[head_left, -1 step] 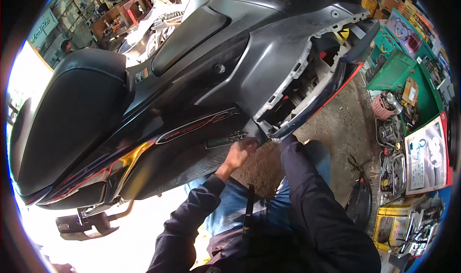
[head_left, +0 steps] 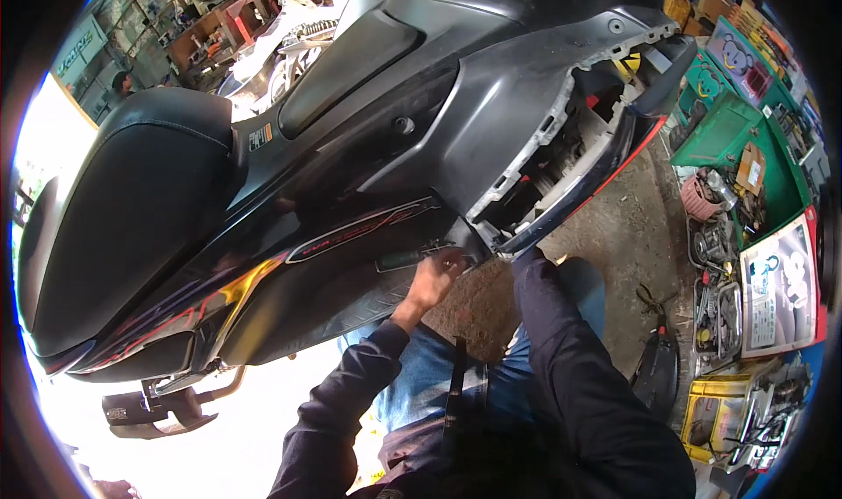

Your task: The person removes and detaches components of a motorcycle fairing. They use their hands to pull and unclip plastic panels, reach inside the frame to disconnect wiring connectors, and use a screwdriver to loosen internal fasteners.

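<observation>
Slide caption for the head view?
Bare left hand at a glossy black scooter; dark-sleeved right arm partly hidden behind its curved dark fairing.

Right edge: open green box (head_left: 715, 132) with a brown cardboard piece (head_left: 751, 167) in it; pink basket (head_left: 697, 199) just beside. Below these, a metal tray (head_left: 730, 317) near a pale printed panel (head_left: 776, 293) with red edge. Lower right: yellow crate (head_left: 728, 383); black tapered part (head_left: 658, 372) on concrete floor (head_left: 618, 223). Upper left: person in dark cap (head_left: 120, 81), partly hidden.
</observation>
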`<state>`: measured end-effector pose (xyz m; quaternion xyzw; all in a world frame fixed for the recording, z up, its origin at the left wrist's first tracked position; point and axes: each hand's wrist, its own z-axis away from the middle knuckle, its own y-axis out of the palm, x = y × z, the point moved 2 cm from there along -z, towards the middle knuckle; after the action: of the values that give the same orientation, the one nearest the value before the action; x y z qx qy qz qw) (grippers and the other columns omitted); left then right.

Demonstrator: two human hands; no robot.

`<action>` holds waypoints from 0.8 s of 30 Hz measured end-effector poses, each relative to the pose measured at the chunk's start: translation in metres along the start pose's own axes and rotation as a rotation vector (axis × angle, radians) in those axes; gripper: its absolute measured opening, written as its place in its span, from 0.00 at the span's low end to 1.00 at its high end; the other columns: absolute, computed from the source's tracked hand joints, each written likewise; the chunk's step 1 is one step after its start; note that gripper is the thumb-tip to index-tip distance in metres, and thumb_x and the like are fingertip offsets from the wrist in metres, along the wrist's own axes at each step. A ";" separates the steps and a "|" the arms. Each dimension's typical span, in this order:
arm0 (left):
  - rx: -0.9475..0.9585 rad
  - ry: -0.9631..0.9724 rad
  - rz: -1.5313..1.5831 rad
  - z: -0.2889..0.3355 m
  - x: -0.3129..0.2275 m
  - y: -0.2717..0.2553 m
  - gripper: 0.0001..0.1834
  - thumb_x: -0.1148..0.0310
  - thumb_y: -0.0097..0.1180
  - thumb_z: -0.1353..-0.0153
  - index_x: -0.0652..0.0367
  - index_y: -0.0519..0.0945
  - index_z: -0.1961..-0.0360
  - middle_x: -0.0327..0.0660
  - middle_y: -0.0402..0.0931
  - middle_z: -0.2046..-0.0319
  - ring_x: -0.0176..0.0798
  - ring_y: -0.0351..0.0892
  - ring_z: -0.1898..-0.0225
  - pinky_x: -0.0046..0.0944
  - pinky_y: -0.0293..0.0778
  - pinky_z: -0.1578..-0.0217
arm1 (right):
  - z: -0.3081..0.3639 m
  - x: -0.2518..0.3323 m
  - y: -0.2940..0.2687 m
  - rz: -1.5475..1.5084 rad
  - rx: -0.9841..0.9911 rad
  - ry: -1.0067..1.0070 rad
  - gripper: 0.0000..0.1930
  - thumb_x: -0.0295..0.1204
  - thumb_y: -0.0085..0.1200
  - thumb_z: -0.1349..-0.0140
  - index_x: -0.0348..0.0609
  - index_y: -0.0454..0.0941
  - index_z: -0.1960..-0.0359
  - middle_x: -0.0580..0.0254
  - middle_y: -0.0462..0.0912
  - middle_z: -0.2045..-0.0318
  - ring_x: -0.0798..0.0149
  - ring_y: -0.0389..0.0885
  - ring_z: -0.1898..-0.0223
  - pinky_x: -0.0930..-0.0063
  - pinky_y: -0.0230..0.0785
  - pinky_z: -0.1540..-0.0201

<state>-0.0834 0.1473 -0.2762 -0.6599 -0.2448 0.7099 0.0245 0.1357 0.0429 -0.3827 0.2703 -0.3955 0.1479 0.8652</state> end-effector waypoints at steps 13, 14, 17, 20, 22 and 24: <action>-0.286 0.210 -0.941 0.009 -0.001 -0.042 0.18 0.75 0.53 0.52 0.56 0.78 0.56 0.41 0.75 0.56 0.48 0.73 0.52 0.46 0.73 0.53 | 0.000 -0.003 -0.002 0.040 0.026 0.040 0.17 0.37 0.49 0.36 0.38 0.73 0.52 0.53 0.81 0.67 0.58 0.83 0.68 0.60 0.79 0.64; -0.246 0.200 -0.956 0.007 0.001 -0.043 0.19 0.75 0.53 0.52 0.56 0.78 0.56 0.41 0.75 0.56 0.48 0.73 0.52 0.45 0.73 0.53 | 0.000 -0.003 -0.002 0.042 0.030 0.039 0.17 0.37 0.49 0.36 0.38 0.73 0.52 0.53 0.81 0.67 0.58 0.83 0.68 0.60 0.79 0.64; -0.205 0.225 -0.966 0.005 0.006 -0.048 0.18 0.77 0.51 0.52 0.57 0.78 0.57 0.42 0.76 0.57 0.49 0.73 0.53 0.46 0.73 0.53 | 0.004 -0.004 -0.002 0.055 0.041 0.051 0.17 0.37 0.49 0.36 0.37 0.73 0.52 0.53 0.81 0.67 0.57 0.83 0.69 0.60 0.80 0.64; -0.215 0.300 -0.949 0.007 0.003 -0.049 0.18 0.78 0.51 0.52 0.57 0.78 0.57 0.44 0.76 0.59 0.51 0.73 0.55 0.47 0.74 0.54 | 0.009 -0.003 -0.003 0.081 0.053 0.065 0.17 0.37 0.49 0.36 0.37 0.73 0.52 0.53 0.81 0.68 0.57 0.83 0.69 0.60 0.80 0.64; -0.221 0.340 -0.935 0.011 -0.005 -0.051 0.19 0.79 0.51 0.53 0.57 0.78 0.56 0.44 0.76 0.59 0.52 0.73 0.55 0.46 0.74 0.54 | 0.016 0.002 -0.005 0.114 0.065 0.080 0.17 0.37 0.49 0.36 0.37 0.73 0.52 0.52 0.81 0.68 0.57 0.84 0.69 0.59 0.80 0.65; -0.216 0.348 -0.967 0.012 -0.016 -0.054 0.22 0.80 0.52 0.52 0.56 0.78 0.53 0.44 0.75 0.58 0.51 0.72 0.54 0.46 0.74 0.53 | 0.022 0.013 -0.009 0.172 0.082 0.096 0.17 0.37 0.49 0.36 0.37 0.73 0.52 0.52 0.81 0.68 0.57 0.84 0.69 0.59 0.80 0.65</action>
<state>-0.1080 0.1850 -0.2409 -0.5786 -0.5855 0.4681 0.3214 0.1353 0.0234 -0.3637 0.2630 -0.3689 0.2502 0.8557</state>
